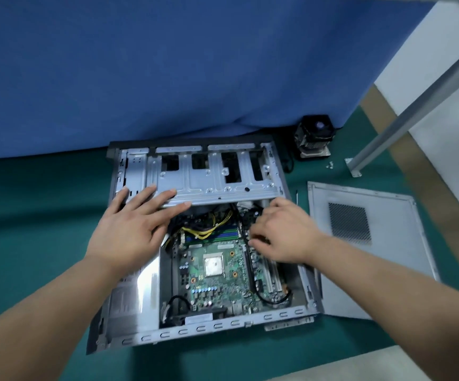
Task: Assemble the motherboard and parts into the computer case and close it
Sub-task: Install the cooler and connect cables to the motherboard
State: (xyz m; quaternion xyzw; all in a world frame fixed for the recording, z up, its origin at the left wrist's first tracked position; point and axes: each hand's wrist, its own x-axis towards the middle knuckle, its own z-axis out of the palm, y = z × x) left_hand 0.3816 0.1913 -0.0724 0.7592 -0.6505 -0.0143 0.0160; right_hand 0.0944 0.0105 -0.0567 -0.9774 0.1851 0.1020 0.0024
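Pressing my flat, open left hand [129, 229] on the drive cage [209, 174], I risk pinching cables [203, 229]; right hand [280, 235] fingers curl inward, grip unclear.

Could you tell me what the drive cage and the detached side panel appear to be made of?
Drive cage: apparently bare sheet steel, a dull silver finish with stamped ribs and cut-out openings. Side panel: seemingly thin sheet metal too, its matte pale grey surface possibly coated, with a perforated vent grille.

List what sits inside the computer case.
Inside the computer case: motherboard with its bare CPU, yellow cables, black cable. The drive cage and right hand hide whatever lies beneath them.
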